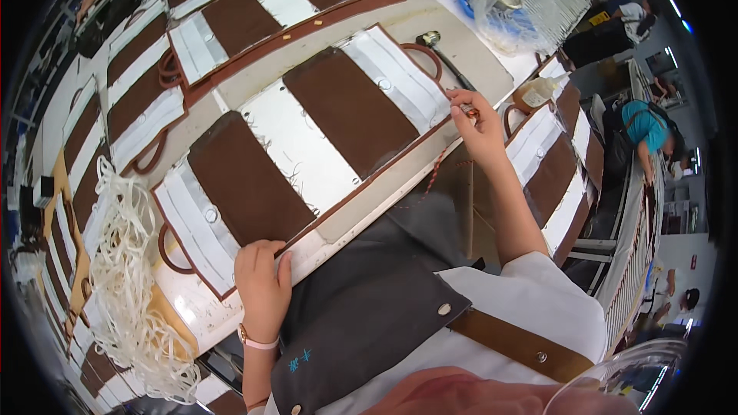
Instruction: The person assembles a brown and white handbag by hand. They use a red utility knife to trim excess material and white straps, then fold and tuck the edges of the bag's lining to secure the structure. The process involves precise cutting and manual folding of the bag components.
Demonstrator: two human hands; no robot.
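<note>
The flat bag panel of brown suede-like fabric and white strips with brown edging [307, 138] lies across the pale work surface [477, 54], running from lower left to upper right along the near edge.

Left hand [263, 284]: rests palm-down on the lower left end of the panel. The fingers [257, 250] are curled and pressed flat against the white strip and brown edge. They are not closed around anything.

Right hand [478, 127]: positioned at the upper right end of the panel. The thumb and forefinger are pinched together at the panel's corner, close to a thin reddish-brown thread [437, 170] that trails down from the hand toward the near edge. Whether the fingers grip the thread or the panel edge cannot be determined.

Surroundings:
- More panels of the same brown and white make [231, 23] lie in rows further back.
- A tangled heap of white cord offcuts [131, 284] lies to the left, near the left hand.
- A clear plastic bag [515, 4] sits at the far right of the surface.
- A small translucent bottle [538, 92] stands just beyond the right hand.
- A dark grey apron with metal snaps and a brown strap [369, 307] covers the person's front.
</note>
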